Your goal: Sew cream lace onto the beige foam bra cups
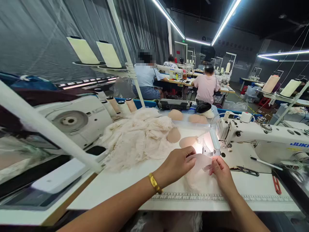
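Observation:
My left hand (177, 162) and my right hand (220, 172) both pinch a pale pink fabric piece (201, 161) on the white table (125, 187), just in front of the lit needle area of the white sewing machine (260, 138). Lace of the same piece spreads below my hands over a printed ruler strip (217, 197). A gold bracelet (154, 183) sits on my left wrist. Beige bra cups (173, 135) lie just beyond my left hand.
A heap of cream lace fabric (137, 138) covers the table's middle left. Another machine (77, 122) and thread cones (120, 108) stand at the left. Scissors (245, 170) lie right of my hands. Two people sit sewing at tables (207, 87) behind.

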{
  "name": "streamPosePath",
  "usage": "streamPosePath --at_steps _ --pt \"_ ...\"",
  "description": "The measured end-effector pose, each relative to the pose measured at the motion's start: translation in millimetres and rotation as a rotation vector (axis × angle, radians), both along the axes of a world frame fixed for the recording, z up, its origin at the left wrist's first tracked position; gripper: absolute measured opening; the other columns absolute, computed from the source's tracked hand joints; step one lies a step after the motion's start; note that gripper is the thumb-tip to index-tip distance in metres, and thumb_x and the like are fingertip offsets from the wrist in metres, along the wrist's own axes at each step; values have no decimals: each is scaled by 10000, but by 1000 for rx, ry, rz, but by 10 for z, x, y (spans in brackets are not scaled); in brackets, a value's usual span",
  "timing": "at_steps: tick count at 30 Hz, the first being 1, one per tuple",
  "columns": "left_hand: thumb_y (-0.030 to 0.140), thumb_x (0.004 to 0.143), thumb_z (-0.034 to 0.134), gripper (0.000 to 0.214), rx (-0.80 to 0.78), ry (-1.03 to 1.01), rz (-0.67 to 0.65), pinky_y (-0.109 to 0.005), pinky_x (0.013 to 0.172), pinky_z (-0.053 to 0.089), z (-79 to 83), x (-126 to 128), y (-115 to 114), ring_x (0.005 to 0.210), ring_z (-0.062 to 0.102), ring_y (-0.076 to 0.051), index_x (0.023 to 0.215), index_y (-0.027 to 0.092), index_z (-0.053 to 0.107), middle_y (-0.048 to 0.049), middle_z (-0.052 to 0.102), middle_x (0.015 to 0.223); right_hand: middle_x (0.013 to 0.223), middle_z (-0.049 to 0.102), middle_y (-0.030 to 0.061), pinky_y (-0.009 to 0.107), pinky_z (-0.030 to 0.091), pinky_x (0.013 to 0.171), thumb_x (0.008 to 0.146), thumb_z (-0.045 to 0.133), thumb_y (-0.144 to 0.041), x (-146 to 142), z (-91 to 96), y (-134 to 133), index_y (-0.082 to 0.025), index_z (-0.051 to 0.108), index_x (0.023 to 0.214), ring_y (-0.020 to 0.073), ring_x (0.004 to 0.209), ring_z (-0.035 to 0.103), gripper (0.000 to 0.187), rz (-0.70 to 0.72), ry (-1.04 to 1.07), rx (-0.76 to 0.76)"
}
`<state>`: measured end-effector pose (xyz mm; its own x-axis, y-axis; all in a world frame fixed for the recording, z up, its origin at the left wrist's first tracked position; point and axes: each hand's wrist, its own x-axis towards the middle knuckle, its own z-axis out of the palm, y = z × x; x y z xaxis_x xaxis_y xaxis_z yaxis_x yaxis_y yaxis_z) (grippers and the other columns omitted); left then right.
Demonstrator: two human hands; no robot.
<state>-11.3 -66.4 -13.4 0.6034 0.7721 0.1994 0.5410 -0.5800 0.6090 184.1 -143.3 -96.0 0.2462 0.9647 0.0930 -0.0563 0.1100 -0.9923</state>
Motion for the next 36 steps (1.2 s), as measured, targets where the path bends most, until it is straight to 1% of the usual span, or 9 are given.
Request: streamPosePath --at_steps 4,8,11,16,21,24,28,32,36 --pt "238 852 579 145 106 142 -81 -348 780 503 36 43 -13 884 682 -256 972 183 639 -52 729 943 750 640 -3 286 456 696 935 647 -529 -27 119 -100 -212 659 960 177 725 609 318 49 -253 21" --pt "392 809 718 568 -18 70 -493 -430 1101 429 187 90 85 1324 535 -321 1314 206 537 -125 566 1454 746 632 -19 269 434 670 998 565 -350 -27 382 -222 -231 676 990 155 694 592 163 186 -551 132" --pt "363 787 697 449 -252 119 -717 -338 976 489 249 131 196 1158 621 -257 1196 220 580 -55 657 1281 785 674 -20 253 423 641 1006 548 -259 16 585 -288 -244 679 1001 140 678 581 132 265 -737 226" --pt "253 775 598 120 -225 111 -548 -224 585 380 222 120 342 691 516 -135 788 196 493 45 532 746 828 700 -3 246 460 620 1014 534 -180 108 737 -251 -242 631 1083 144 680 618 134 36 -936 488" --pt "105 845 515 164 498 72 -327 -297 652 365 71 13 356 642 461 -158 735 199 439 23 516 673 1049 729 69 300 553 836 970 529 -45 129 536 -41 -231 621 1126 189 965 682 260 -170 -1058 726" --pt "152 911 584 162 713 235 -446 -352 735 403 -112 -25 313 675 515 -184 777 197 506 1 607 738 1068 729 79 299 564 816 968 485 -30 245 246 99 -223 644 1081 193 963 687 275 -73 -1204 710" --pt "248 880 733 188 674 296 -621 -350 709 419 -305 106 285 761 576 -202 842 196 557 -7 661 842 995 743 30 271 550 717 1005 438 -87 530 -39 230 -250 666 1057 177 857 686 286 141 -1356 636" --pt "7 809 617 220 737 309 -630 -336 608 366 -464 425 386 665 534 -183 734 188 518 -17 620 747 1075 749 39 279 546 760 1030 418 -112 753 -59 310 -256 653 1158 186 932 678 304 294 -1367 552" --pt "50 811 620 238 780 321 -533 -332 543 310 -690 594 472 607 499 -183 663 188 495 -26 560 680 1137 734 80 306 500 733 1008 445 -94 845 -21 313 -235 669 1137 214 956 626 295 244 -1404 590"
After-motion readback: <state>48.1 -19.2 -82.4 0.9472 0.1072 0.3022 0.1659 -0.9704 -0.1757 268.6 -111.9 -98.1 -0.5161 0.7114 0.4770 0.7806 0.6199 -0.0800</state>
